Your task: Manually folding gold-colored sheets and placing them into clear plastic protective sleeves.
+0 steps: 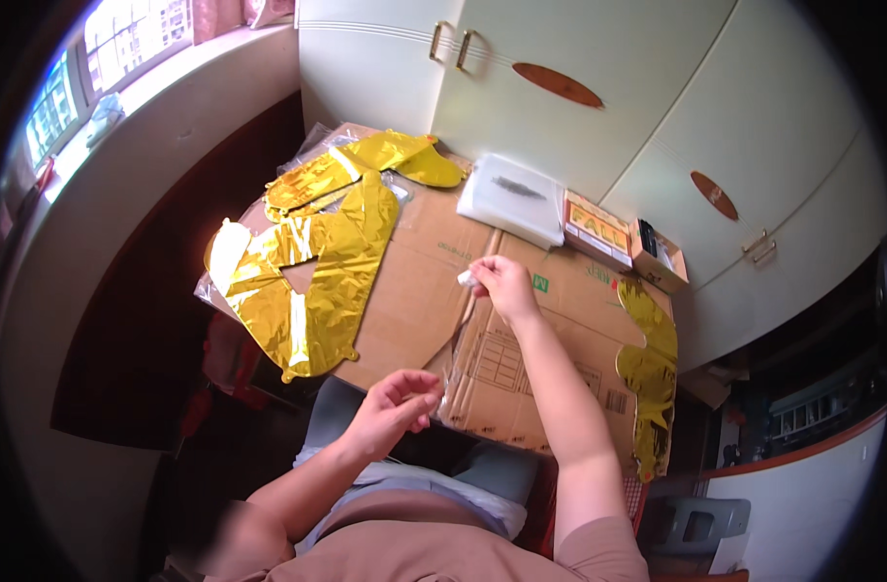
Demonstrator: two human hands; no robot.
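Note:
Over the middle of the cardboard, my right hand (502,288) pinches a small white wad (467,278), perhaps crumpled paper or plastic, between thumb and fingertips. My left hand (401,407) is lower and closer to my body, at the cardboard's near edge, its fingers curled and thumb drawn in. Something thin and clear (447,390) shows beside its fingertips; whether the fingers grip it is unclear. A flat gold foil balloon shaped like a letter A (332,281) lies left of my hands, with another gold foil balloon (390,153) behind it.
Flattened cardboard (414,281) covers the table. A third gold foil balloon (649,364) hangs along its right edge. At the back sit a stack of clear plastic bags (513,202), a printed box (596,231) and a small open box (659,257), against pale cabinets (569,44). A grey stool (700,524) stands lower right.

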